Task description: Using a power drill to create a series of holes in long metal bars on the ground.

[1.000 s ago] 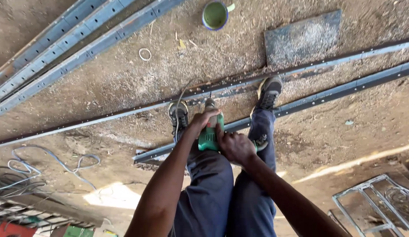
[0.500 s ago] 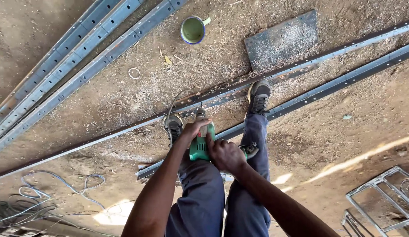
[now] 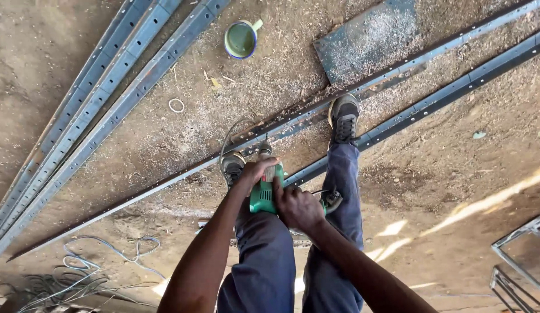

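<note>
I stand over a long perforated metal strip (image 3: 165,179) lying on dirt ground, looking straight down. My left hand (image 3: 255,171) wraps the front of a green power drill (image 3: 264,194). My right hand (image 3: 296,206) grips the drill's rear handle. The drill's nose (image 3: 264,149) points down at the strip between my two shoes. My left shoe (image 3: 232,168) rests beside the strip, and my right shoe (image 3: 343,119) stands between the strip and a second dark perforated bar (image 3: 455,87). A cord (image 3: 226,142) loops from the drill.
Several long metal channels (image 3: 96,104) lie at the left. A green mug (image 3: 242,39) stands at the top, with a flat metal plate (image 3: 368,40) to its right. Loose cables (image 3: 78,272) are at the lower left, a metal frame (image 3: 519,255) at the lower right.
The view has tilted and shifted, so the mug and plate sit a little differently in frame. Both hands stay on the drill at the same spot on the strip.
</note>
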